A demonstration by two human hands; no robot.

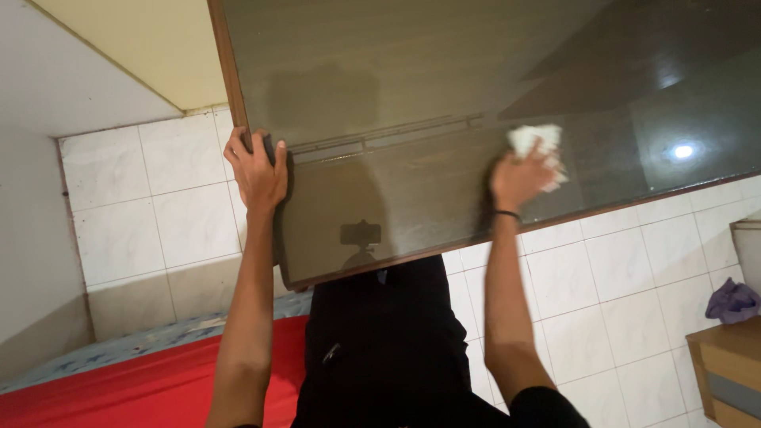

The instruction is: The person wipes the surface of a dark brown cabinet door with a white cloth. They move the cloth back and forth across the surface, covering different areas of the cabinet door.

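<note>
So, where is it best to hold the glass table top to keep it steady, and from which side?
Probably the left wooden edge, taken from the outer left side. The table top is flat and smooth, so only its rim gives the fingers something to wrap. The left hand already clamps that edge, while the right hand presses a white cloth on the glass.

- Dark glass-topped desk (pixel 444 71) with a brown wooden edge, glossy, mirroring a ceiling lamp and a camera mount.
- White crumpled cloth (pixel 536 139) pressed flat on the glass near the front edge, under the right hand (pixel 519 178).
- Left hand (pixel 258 170) gripping the desk's left edge.
- White tiled floor (pixel 158 206) beneath, carrying the desk.
</note>
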